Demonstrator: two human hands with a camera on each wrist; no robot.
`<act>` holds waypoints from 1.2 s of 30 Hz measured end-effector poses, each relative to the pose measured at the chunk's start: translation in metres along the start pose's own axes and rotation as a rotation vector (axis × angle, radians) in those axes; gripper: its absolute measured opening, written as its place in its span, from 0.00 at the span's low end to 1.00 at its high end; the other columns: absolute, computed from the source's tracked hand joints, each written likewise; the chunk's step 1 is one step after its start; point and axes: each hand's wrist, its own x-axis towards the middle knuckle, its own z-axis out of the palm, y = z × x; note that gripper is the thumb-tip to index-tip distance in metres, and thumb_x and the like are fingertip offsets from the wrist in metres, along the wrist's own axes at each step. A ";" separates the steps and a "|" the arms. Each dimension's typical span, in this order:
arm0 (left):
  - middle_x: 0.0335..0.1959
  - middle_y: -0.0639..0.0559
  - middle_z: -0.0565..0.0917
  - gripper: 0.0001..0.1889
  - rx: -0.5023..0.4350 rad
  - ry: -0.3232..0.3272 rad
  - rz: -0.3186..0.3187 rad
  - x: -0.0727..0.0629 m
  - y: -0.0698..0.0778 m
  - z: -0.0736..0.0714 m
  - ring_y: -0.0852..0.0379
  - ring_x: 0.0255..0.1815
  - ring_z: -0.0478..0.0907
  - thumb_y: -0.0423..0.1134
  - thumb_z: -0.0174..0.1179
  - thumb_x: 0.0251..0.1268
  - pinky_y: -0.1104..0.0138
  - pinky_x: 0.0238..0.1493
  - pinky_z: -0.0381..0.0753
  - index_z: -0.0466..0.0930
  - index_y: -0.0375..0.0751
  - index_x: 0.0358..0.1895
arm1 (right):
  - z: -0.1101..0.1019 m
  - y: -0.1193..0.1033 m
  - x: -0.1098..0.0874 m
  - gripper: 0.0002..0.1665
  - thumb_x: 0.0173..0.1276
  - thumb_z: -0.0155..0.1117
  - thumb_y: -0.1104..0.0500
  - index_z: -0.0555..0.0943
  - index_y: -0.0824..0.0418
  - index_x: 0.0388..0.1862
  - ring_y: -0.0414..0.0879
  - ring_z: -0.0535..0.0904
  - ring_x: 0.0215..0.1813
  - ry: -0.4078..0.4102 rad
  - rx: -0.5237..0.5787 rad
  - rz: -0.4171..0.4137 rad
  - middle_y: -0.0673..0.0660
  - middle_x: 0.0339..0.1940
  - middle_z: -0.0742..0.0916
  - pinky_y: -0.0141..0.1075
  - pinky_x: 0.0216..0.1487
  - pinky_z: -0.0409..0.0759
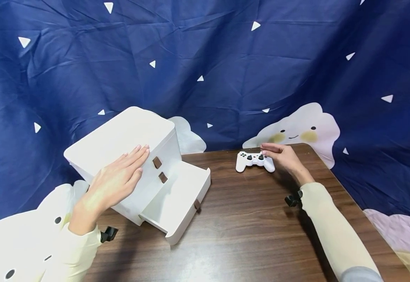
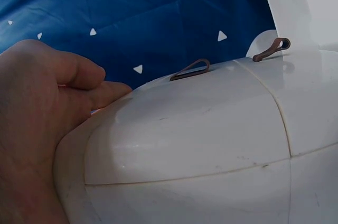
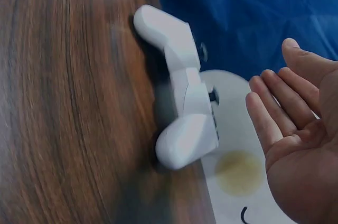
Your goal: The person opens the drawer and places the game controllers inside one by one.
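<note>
My left hand (image 1: 114, 180) lies with straight fingers on the top of a white drawer cabinet (image 1: 130, 131), near its front edge. The cabinet's bottom drawer (image 1: 180, 192) is pulled out, and nothing lies in it. Two brown loop pulls show on the upper fronts; in the left wrist view one brown loop (image 2: 191, 71) stands up from the white face. A white game controller (image 1: 255, 157) rests on the table toward the back right. Just over its right end hovers my right hand (image 1: 286, 158), fingers loosely bent. In the right wrist view a gap separates that palm (image 3: 296, 166) from the controller (image 3: 185, 92).
A brown wood-grain table (image 1: 240, 223) carries the cabinet and the controller. Behind it hangs a dark blue cloth (image 1: 212, 51) with white triangles and smiling clouds. The table's right edge runs beyond my right forearm. The drawer's front juts out toward the table's middle.
</note>
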 end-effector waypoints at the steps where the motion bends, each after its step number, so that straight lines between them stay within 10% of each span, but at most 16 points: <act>1: 0.86 0.54 0.63 0.28 -0.002 -0.004 -0.001 0.000 0.000 0.000 0.48 0.87 0.61 0.42 0.46 0.85 0.47 0.86 0.63 0.63 0.46 0.84 | -0.001 0.002 0.002 0.29 0.77 0.71 0.58 0.79 0.69 0.71 0.25 0.85 0.58 0.001 -0.008 0.008 0.69 0.69 0.84 0.14 0.57 0.79; 7: 0.86 0.54 0.62 0.28 -0.008 -0.012 -0.006 0.000 0.000 -0.001 0.49 0.87 0.59 0.42 0.46 0.86 0.48 0.86 0.62 0.62 0.47 0.84 | -0.005 0.011 0.009 0.32 0.78 0.68 0.61 0.74 0.70 0.76 0.51 0.81 0.73 -0.032 -0.041 0.058 0.71 0.74 0.79 0.12 0.59 0.76; 11: 0.86 0.54 0.63 0.28 -0.007 -0.006 -0.005 0.000 0.000 -0.002 0.49 0.87 0.60 0.42 0.46 0.86 0.48 0.86 0.62 0.63 0.47 0.84 | -0.007 0.014 0.014 0.36 0.79 0.66 0.60 0.68 0.71 0.80 0.64 0.70 0.81 -0.075 -0.102 0.093 0.69 0.79 0.75 0.33 0.80 0.73; 14: 0.86 0.55 0.62 0.28 -0.009 -0.005 -0.005 0.001 0.000 -0.002 0.49 0.87 0.60 0.42 0.46 0.86 0.48 0.86 0.62 0.63 0.47 0.84 | -0.008 0.020 0.020 0.41 0.79 0.67 0.58 0.63 0.71 0.83 0.65 0.66 0.84 -0.107 -0.127 0.115 0.69 0.82 0.71 0.56 0.86 0.62; 23: 0.86 0.55 0.63 0.28 -0.012 -0.006 -0.008 0.001 0.000 0.000 0.49 0.87 0.60 0.42 0.46 0.86 0.48 0.86 0.63 0.63 0.46 0.84 | 0.000 0.037 0.018 0.54 0.71 0.75 0.55 0.56 0.70 0.86 0.71 0.52 0.87 -0.216 -0.234 0.164 0.73 0.86 0.61 0.63 0.88 0.52; 36: 0.86 0.56 0.63 0.28 -0.004 0.002 -0.009 0.000 -0.002 0.002 0.50 0.87 0.60 0.42 0.46 0.85 0.49 0.86 0.63 0.64 0.46 0.84 | 0.012 0.049 0.006 0.51 0.62 0.80 0.61 0.66 0.69 0.81 0.70 0.61 0.81 -0.119 -0.266 0.169 0.77 0.80 0.69 0.65 0.85 0.55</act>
